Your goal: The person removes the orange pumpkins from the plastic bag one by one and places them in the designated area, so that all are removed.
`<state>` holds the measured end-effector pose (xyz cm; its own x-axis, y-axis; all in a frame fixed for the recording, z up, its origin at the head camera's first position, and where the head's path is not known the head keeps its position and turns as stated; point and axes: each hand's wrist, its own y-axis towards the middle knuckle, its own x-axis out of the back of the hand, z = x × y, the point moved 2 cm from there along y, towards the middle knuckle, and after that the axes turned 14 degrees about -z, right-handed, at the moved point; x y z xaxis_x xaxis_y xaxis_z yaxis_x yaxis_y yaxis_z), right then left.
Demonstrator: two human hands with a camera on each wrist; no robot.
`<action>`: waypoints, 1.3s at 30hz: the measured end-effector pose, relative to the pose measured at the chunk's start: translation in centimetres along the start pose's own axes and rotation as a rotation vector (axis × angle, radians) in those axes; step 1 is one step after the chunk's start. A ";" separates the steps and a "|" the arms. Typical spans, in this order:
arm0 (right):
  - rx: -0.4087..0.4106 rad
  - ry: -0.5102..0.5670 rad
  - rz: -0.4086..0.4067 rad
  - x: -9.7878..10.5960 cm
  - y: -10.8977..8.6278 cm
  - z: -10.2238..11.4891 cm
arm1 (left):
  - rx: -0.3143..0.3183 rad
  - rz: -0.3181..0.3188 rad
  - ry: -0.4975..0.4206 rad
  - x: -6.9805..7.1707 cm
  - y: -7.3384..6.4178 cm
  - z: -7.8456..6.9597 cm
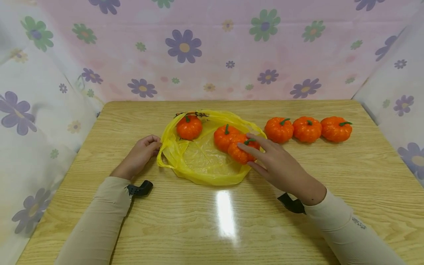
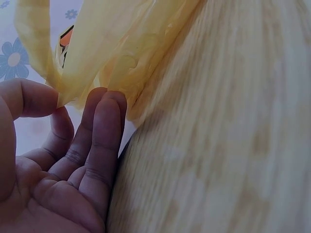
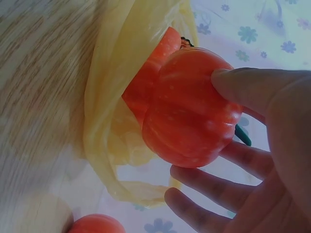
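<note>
my right hand (image 1: 281, 162) grasps a glossy orange ribbed pumpkin with a green stem (image 1: 240, 152), thumb on one side and fingers on the other, at the right side of a thin yellow plastic bag (image 1: 212, 177). my left hand (image 1: 140, 152) pinches the bag's left edge. i judge the step in hand to be setting this pumpkin into the bag; the next move calls for easing my fingers off it without snagging the rim. whether it already rests on the bag's bottom, i can't quite tell. the bag lies open, holding a second orange pumpkin (image 1: 222, 137), partly behind the gripped one, and a third orange pumpkin (image 1: 189, 129) near its far left wall. just right of the bag, a row of three matching orange pumpkins (image 1: 307, 130) sits on the shiny wood-grain table (image 1: 185, 221).
</note>
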<state>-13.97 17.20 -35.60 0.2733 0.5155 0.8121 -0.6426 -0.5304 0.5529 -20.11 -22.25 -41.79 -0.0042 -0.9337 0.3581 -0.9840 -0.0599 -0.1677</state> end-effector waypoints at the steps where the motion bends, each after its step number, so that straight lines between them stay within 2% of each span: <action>1: 0.001 0.000 0.002 -0.1 0.0 0.0 | 0.000 0.003 -0.001 0.0 0.0 0.0; 12: 0.009 -0.023 -0.014 0.5 0.1 -0.3 | -0.017 0.005 -0.003 0.1 0.2 0.1; 18: -0.001 -0.018 -0.032 1.1 0.0 -0.5 | -0.004 0.005 0.005 0.0 0.0 0.2; 29: -0.008 -0.046 -0.070 2.7 -1.3 -1.3 | 0.009 0.000 0.014 0.0 0.1 0.4; 39: -0.031 -0.086 -0.093 3.9 -2.3 -2.7 | -0.014 0.000 0.001 0.0 0.1 0.2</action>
<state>-13.38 22.20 -34.22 0.3921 0.5011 0.7715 -0.6335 -0.4610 0.6214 -20.15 -22.36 -41.99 -0.0046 -0.9334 0.3589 -0.9864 -0.0548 -0.1550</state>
